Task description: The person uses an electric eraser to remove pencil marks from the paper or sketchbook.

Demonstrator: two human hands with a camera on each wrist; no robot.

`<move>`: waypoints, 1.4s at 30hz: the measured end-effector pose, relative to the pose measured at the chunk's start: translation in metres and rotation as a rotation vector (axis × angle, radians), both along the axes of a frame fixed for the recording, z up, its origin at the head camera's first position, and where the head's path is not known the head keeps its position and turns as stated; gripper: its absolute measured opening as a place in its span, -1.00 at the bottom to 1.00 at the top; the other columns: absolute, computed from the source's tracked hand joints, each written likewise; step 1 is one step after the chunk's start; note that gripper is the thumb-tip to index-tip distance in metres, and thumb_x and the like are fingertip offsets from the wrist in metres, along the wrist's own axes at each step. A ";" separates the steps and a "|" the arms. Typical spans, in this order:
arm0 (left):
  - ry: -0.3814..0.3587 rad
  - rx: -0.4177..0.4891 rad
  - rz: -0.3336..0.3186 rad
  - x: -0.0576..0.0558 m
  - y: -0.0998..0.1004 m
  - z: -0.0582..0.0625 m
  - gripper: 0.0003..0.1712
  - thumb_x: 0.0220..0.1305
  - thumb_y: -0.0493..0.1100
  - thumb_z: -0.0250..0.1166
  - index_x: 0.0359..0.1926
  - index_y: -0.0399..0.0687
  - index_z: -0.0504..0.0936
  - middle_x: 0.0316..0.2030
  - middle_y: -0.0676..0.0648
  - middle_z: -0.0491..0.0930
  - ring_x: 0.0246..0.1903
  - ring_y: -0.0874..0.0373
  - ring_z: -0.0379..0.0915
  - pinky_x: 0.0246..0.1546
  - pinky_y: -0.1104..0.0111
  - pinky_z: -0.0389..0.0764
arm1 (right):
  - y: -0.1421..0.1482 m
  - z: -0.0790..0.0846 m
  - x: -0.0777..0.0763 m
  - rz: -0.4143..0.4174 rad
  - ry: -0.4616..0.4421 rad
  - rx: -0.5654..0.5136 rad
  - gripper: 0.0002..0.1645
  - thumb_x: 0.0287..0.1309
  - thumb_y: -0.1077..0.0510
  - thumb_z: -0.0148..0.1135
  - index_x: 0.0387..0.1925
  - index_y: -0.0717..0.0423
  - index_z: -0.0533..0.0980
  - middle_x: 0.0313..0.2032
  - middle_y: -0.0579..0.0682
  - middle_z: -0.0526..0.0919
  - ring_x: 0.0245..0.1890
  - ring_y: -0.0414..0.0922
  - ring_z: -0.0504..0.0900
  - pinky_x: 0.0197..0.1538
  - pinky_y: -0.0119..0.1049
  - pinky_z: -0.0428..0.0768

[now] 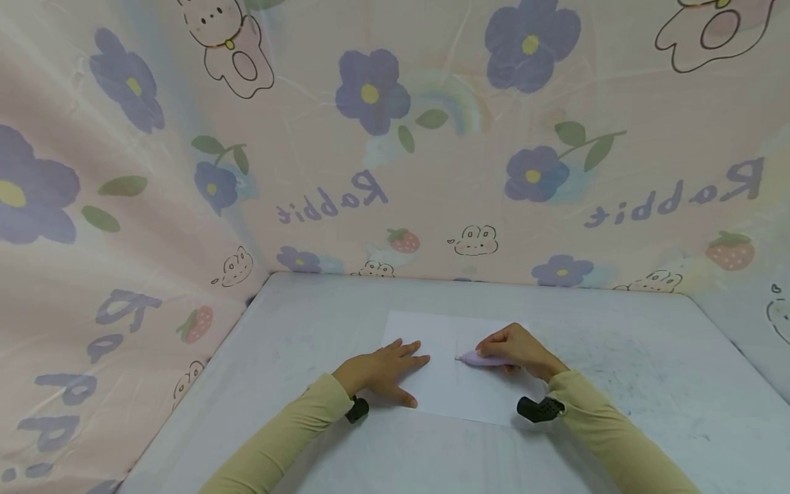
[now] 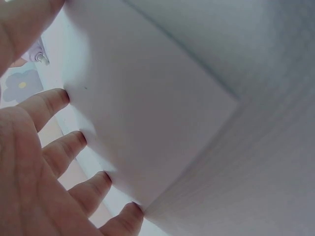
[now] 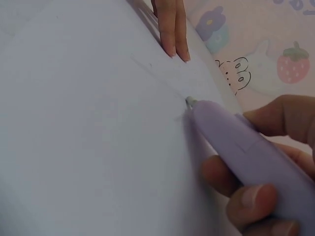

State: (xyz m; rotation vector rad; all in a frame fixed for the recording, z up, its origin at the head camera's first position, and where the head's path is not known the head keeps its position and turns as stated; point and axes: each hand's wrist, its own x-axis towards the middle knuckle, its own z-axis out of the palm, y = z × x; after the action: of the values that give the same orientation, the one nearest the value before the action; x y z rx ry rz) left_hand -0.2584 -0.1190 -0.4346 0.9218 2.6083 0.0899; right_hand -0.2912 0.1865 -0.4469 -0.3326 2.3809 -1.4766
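A white sheet of paper [image 1: 444,394] lies flat on the table. My left hand [image 1: 385,374] rests on its left part with spread fingers; in the left wrist view the fingertips [image 2: 78,137] press on the sheet. My right hand [image 1: 515,350] grips a thick lavender 3D pen [image 3: 241,147], its narrow nozzle [image 3: 190,102] pointing left at the paper. A faint straight line [image 3: 157,76] runs along the sheet to the nozzle. Whether the nozzle touches the paper, I cannot tell.
The pale table [image 1: 308,309] is bordered by a pink curtain [image 1: 432,158] printed with flowers and rabbits, at the back and left. Dark smudges mark the tabletop on the right. Black wrist cameras [image 1: 540,409] sit at both cuffs.
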 end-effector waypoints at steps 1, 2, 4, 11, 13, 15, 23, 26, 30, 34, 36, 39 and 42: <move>0.002 0.001 0.000 0.000 0.000 0.000 0.01 0.12 0.37 0.30 0.51 0.27 0.10 0.51 0.04 -0.11 0.46 -0.08 -0.23 0.33 0.01 0.10 | 0.000 0.000 0.000 -0.003 0.007 0.003 -0.78 0.10 0.14 0.36 -0.27 0.21 0.72 -0.22 0.08 0.68 -0.75 -0.23 0.34 -0.68 -0.43 0.26; 0.001 0.002 -0.001 -0.001 0.000 -0.001 0.01 0.12 0.36 0.30 0.51 0.27 0.10 0.51 0.04 -0.12 0.46 -0.08 -0.23 0.33 0.01 0.09 | 0.000 0.000 0.000 -0.008 0.014 0.008 -0.79 0.11 0.14 0.36 -0.27 0.21 0.72 -0.23 0.08 0.68 -0.75 -0.23 0.34 -0.68 -0.43 0.26; 0.002 0.005 -0.002 -0.001 0.000 -0.002 0.01 0.12 0.37 0.30 0.51 0.27 0.10 0.51 0.04 -0.11 0.46 -0.08 -0.23 0.33 0.01 0.10 | 0.000 0.001 -0.001 -0.017 0.017 0.016 -0.79 0.10 0.14 0.36 -0.28 0.21 0.73 -0.25 0.08 0.69 -0.76 -0.23 0.34 -0.68 -0.44 0.26; 0.002 0.005 0.000 -0.001 -0.001 -0.002 0.01 0.12 0.37 0.30 0.51 0.27 0.10 0.51 0.04 -0.11 0.46 -0.08 -0.23 0.32 0.00 0.11 | 0.001 0.000 0.001 -0.015 0.012 0.023 -0.78 0.10 0.13 0.37 -0.28 0.21 0.73 -0.25 0.06 0.69 -0.75 -0.24 0.34 -0.68 -0.43 0.27; 0.003 0.002 0.002 -0.001 -0.001 -0.002 0.01 0.12 0.37 0.30 0.51 0.27 0.10 0.51 0.04 -0.12 0.46 -0.08 -0.23 0.33 0.00 0.10 | 0.000 0.000 0.001 -0.015 0.013 0.017 -0.78 0.10 0.14 0.37 -0.27 0.21 0.73 -0.26 0.07 0.69 -0.75 -0.24 0.34 -0.68 -0.43 0.27; 0.003 0.002 0.001 -0.001 -0.001 -0.002 0.01 0.12 0.36 0.30 0.51 0.27 0.10 0.51 0.04 -0.11 0.46 -0.08 -0.23 0.33 0.00 0.10 | 0.000 -0.001 0.001 -0.021 0.011 0.013 -0.79 0.10 0.14 0.37 -0.28 0.21 0.73 -0.27 0.06 0.69 -0.76 -0.24 0.33 -0.69 -0.44 0.26; 0.005 0.003 -0.003 -0.002 -0.001 -0.002 0.01 0.11 0.37 0.30 0.51 0.27 0.10 0.51 0.04 -0.11 0.46 -0.08 -0.23 0.33 0.01 0.10 | 0.000 -0.002 0.002 -0.020 0.007 0.014 -0.80 0.10 0.15 0.36 -0.28 0.21 0.73 -0.23 0.08 0.69 -0.75 -0.23 0.33 -0.68 -0.44 0.26; 0.005 0.002 -0.003 -0.002 -0.001 -0.003 0.01 0.11 0.37 0.30 0.51 0.28 0.10 0.51 0.04 -0.11 0.46 -0.08 -0.22 0.33 0.01 0.10 | 0.000 -0.001 0.002 -0.006 0.005 0.015 -0.79 0.11 0.15 0.36 -0.28 0.21 0.73 -0.21 0.09 0.68 -0.75 -0.24 0.33 -0.68 -0.44 0.25; 0.000 0.006 -0.001 -0.001 -0.001 -0.002 0.01 0.11 0.37 0.30 0.51 0.28 0.10 0.51 0.05 -0.11 0.46 -0.07 -0.23 0.33 0.00 0.10 | 0.000 0.000 0.004 0.008 0.001 0.017 -0.79 0.11 0.15 0.36 -0.27 0.21 0.73 -0.23 0.09 0.69 -0.77 -0.24 0.33 -0.68 -0.44 0.23; -0.003 0.015 0.000 -0.001 -0.002 -0.002 0.01 0.11 0.36 0.31 0.50 0.28 0.11 0.51 0.05 -0.12 0.46 -0.08 -0.23 0.32 -0.02 0.10 | 0.001 0.001 0.004 0.016 -0.001 0.024 -0.79 0.11 0.14 0.35 -0.28 0.21 0.73 -0.21 0.08 0.68 -0.77 -0.24 0.33 -0.68 -0.44 0.22; 0.002 0.017 -0.004 0.000 -0.002 -0.001 0.01 0.12 0.36 0.31 0.51 0.27 0.11 0.51 0.04 -0.11 0.46 -0.09 -0.22 0.32 -0.01 0.11 | 0.002 0.001 0.004 0.025 0.001 0.030 -0.79 0.12 0.14 0.34 -0.28 0.20 0.73 -0.19 0.08 0.68 -0.76 -0.24 0.33 -0.68 -0.44 0.23; 0.011 0.019 -0.010 0.000 -0.002 -0.001 0.00 0.12 0.35 0.31 0.51 0.26 0.11 0.51 0.03 -0.10 0.45 -0.11 -0.21 0.31 0.00 0.13 | 0.002 0.001 0.003 0.048 0.002 0.033 -0.81 0.12 0.14 0.34 -0.31 0.18 0.73 -0.17 0.07 0.69 -0.75 -0.24 0.33 -0.67 -0.43 0.23; 0.010 0.019 -0.008 0.000 -0.002 0.000 0.00 0.13 0.35 0.31 0.50 0.27 0.11 0.51 0.03 -0.11 0.45 -0.10 -0.21 0.31 0.00 0.13 | 0.002 0.002 0.003 0.066 -0.001 0.030 -0.81 0.12 0.14 0.34 -0.31 0.18 0.73 -0.17 0.07 0.69 -0.75 -0.24 0.33 -0.68 -0.43 0.23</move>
State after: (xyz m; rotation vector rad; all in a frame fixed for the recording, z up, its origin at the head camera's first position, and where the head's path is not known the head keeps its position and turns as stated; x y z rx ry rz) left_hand -0.2582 -0.1212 -0.4349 0.9414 2.6169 0.1090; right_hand -0.2878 0.1890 -0.4450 -0.3987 2.3657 -1.4101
